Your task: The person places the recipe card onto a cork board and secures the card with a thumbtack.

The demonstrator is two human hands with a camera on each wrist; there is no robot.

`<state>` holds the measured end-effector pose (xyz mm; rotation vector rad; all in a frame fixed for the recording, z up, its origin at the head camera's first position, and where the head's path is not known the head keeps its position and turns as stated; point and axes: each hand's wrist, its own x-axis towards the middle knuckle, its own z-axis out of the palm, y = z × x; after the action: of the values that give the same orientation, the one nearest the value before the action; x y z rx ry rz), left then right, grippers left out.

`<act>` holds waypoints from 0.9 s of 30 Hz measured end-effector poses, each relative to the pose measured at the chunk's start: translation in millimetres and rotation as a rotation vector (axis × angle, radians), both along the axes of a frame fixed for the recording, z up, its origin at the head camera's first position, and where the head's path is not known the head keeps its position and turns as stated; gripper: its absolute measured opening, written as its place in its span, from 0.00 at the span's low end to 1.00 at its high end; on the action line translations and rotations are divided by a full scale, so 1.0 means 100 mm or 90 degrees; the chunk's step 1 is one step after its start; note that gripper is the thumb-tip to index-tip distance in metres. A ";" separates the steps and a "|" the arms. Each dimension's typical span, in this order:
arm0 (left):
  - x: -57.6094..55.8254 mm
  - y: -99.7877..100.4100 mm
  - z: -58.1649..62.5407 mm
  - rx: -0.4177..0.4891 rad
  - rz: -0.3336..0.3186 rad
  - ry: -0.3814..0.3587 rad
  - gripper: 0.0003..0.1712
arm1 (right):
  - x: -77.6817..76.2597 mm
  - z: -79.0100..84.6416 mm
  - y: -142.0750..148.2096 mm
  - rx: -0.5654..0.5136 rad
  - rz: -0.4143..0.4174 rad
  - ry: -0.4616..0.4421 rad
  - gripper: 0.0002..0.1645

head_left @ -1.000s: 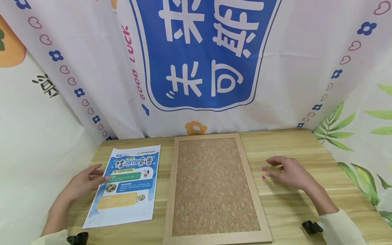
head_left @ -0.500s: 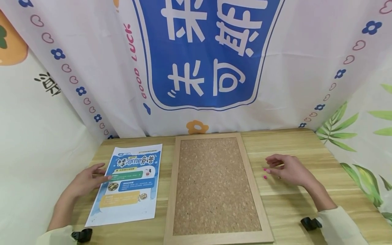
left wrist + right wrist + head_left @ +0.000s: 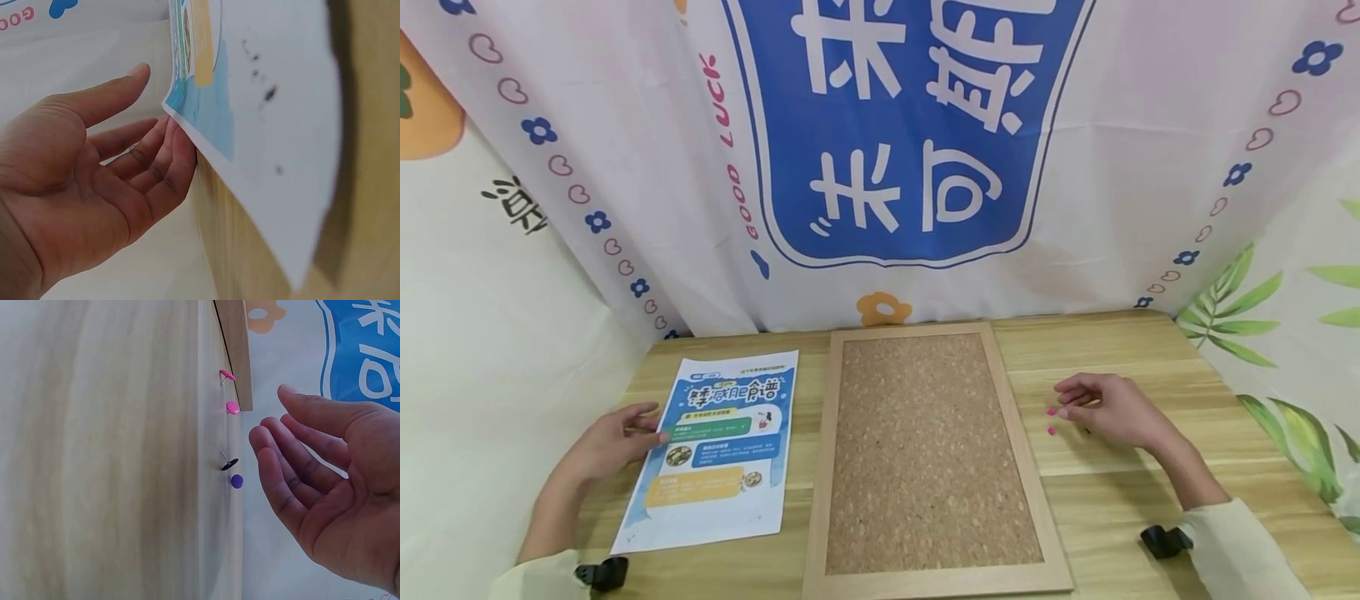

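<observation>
A printed sheet of paper (image 3: 715,521) with blue, green and yellow blocks lies on the left of the table. My left hand (image 3: 613,446) is at its left edge, fingers loosely bent, thumb over the print. In the left wrist view the fingertips meet the edge of the sheet (image 3: 281,206); nothing is gripped. Right of the board, my right hand (image 3: 1120,412) hovers palm inward, relaxed and holding nothing. Close to its fingers are pink thumbtacks (image 3: 232,407), a black thumbtack (image 3: 230,464) and a purple one (image 3: 237,481); in the head view the hand hides the last two.
Between the hands lies a wood-framed cork board (image 3: 932,450). The wood-grain table (image 3: 1105,525) ends at a white printed curtain (image 3: 1075,225) behind. Black straps with a small device (image 3: 1165,542) sit at both wrists.
The head view has shifted slightly. Both hands stay in nearly the same places, and the paper, board and thumbtacks lie as before.
</observation>
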<state>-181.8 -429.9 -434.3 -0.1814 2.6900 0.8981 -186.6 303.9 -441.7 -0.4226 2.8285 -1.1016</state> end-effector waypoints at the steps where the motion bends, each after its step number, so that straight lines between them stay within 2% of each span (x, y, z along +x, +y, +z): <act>1: 0.00 0.00 0.00 0.000 0.001 -0.002 0.46 | -0.01 0.00 0.00 0.000 0.001 -0.001 0.20; 15: -0.02 0.02 -0.04 0.002 -0.016 0.016 0.38 | -0.01 0.02 0.01 0.001 -0.005 -0.003 0.20; 27: 0.01 0.06 -0.02 -0.007 -0.011 0.040 0.35 | 0.00 0.03 0.00 0.003 -0.009 -0.010 0.21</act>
<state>-180.8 -423.8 -436.7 -0.1350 2.7503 0.8989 -186.8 304.1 -438.6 -0.3925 2.8244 -1.0963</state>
